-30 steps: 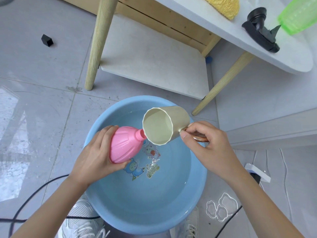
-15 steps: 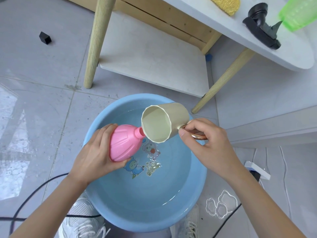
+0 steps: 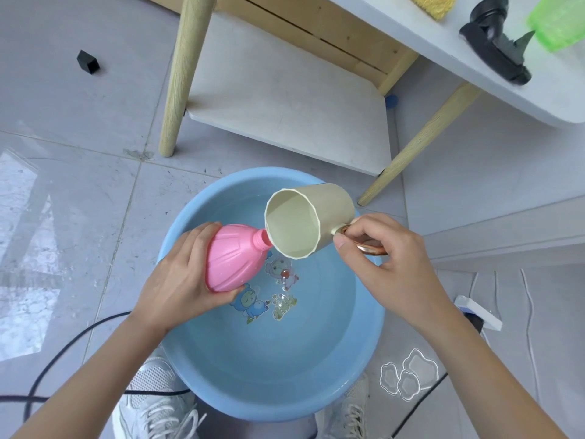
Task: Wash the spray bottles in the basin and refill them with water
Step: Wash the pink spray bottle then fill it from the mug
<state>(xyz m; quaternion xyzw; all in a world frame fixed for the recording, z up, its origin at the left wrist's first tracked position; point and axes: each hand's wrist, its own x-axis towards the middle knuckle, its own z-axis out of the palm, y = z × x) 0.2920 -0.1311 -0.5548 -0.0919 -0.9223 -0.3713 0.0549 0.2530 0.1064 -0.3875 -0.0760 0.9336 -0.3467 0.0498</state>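
I log a round blue plastic basin (image 3: pixel 269 369) on the floor, with shallow water over a cartoon print. Over its 12 o'clock side a cream faceted plastic cup (image 3: pixel 304 223) lies tipped, mouth toward 8 o'clock. The right hand (image 3: pixel 389 264) pinches its copper ring handle at 3 o'clock. The cup lip meets the open neck of a pink ribbed plastic spray bottle (image 3: pixel 232 261). The left hand (image 3: pixel 177 286), at 9 o'clock, is wrapped round the bottle's base.

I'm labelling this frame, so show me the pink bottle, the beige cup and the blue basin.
pink bottle (image 3: pixel 232 264), head view, ribbed body.
beige cup (image 3: pixel 335 210), head view, outer side wall.
blue basin (image 3: pixel 370 337), head view, right inner wall.
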